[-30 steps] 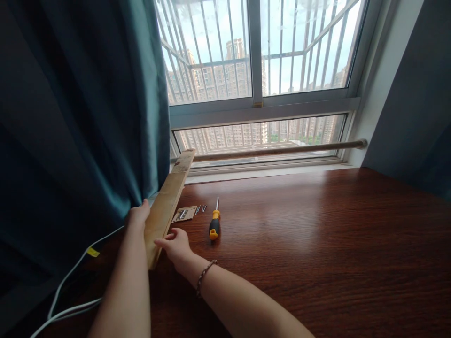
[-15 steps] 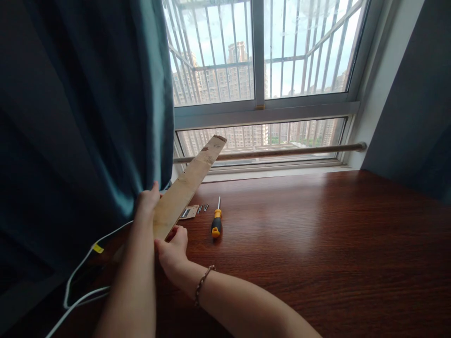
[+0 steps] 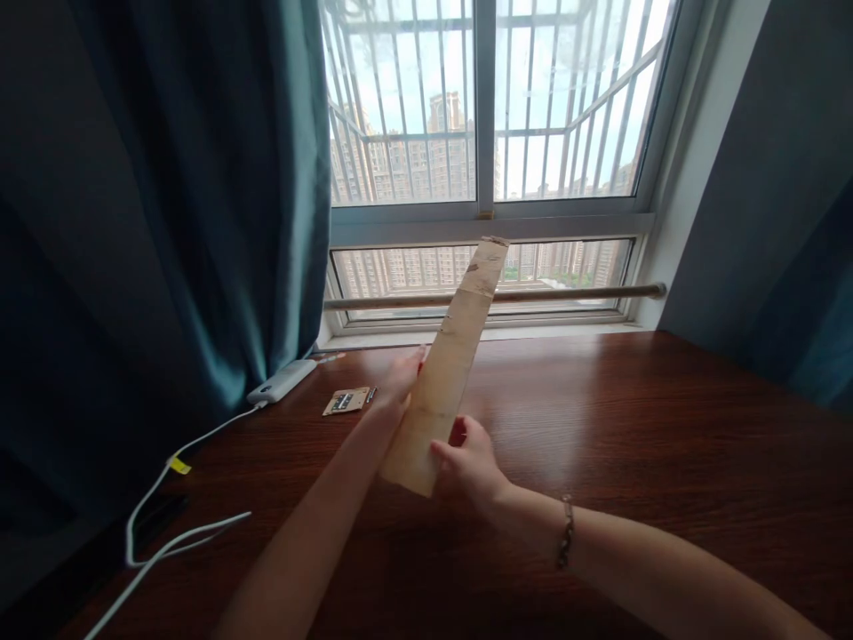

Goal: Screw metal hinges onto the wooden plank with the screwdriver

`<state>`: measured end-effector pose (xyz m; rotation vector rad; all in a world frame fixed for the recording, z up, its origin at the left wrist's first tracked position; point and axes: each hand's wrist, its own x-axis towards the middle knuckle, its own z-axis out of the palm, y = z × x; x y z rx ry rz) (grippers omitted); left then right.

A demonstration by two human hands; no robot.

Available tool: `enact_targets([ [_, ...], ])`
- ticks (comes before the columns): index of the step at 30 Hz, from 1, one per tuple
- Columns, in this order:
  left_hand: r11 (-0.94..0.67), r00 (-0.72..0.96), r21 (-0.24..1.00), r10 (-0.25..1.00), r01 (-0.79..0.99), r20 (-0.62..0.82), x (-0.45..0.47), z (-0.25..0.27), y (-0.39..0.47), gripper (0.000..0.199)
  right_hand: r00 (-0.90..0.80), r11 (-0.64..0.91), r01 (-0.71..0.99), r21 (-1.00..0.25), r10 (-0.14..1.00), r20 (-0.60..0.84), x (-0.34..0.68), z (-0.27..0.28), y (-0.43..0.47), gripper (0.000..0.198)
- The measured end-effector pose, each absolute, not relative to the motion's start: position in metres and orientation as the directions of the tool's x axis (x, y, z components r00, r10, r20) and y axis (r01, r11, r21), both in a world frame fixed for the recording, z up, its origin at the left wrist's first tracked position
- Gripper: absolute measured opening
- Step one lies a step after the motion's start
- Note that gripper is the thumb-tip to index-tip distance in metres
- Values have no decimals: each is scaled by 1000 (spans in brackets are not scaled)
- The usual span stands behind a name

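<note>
- Where the bench (image 3: 633,444) comes nearest you on the left, a white cable (image 3: 200,442) loops along its left edge, with a yellow tag (image 3: 179,466) on it.
- Your right hand (image 3: 472,453) is clamped on the right edge of the wooden board (image 3: 446,364) close to its near end, thumb on the face; a bracelet (image 3: 565,532) circles your wrist.
- Your left hand (image 3: 402,378) grips the board's left edge farther up, its fingers hidden.
- The board tilts upward over the middle of the bench; you cannot tell whether its near end touches down.
- Left of your board, a cardboard piece (image 3: 345,402) lies toward the bench's far left corner, screws (image 3: 371,395) just beside it.
- At that corner, your cable meets a white power strip (image 3: 281,382) by the curtain (image 3: 293,222).
- Beyond the far edge, a rod (image 3: 573,294) crosses the window (image 3: 560,207).
</note>
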<state>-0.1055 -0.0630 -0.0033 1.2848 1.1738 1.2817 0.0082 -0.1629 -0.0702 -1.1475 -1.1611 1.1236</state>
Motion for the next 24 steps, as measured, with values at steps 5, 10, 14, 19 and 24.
enact_targets([
  [5, 210, 472, 963, 875, -171, -107, -59, -15, -90, 38, -74, 6, -33, -999, 997, 9, 122, -61, -185, 31],
  [10, 253, 378, 922, 916, -293, -132, -9, -42, -95, 37, -115, -41, 24, -999, 992, -44, 186, -59, -191, 31],
  [14, 277, 348, 908, 924, -315, -162, 21, -62, -92, 32, -123, -90, 14, -996, 988, -91, 206, -65, -189, 27],
  [19, 268, 333, 915, 929, -302, -163, 33, -77, -80, 29, -88, -71, 19, -997, 993, -73, 216, -82, -177, 25],
  [24, 235, 310, 926, 940, -296, -139, 39, -90, -64, 28, -101, -50, 24, -998, 994, -52, 225, -96, -157, 29],
])
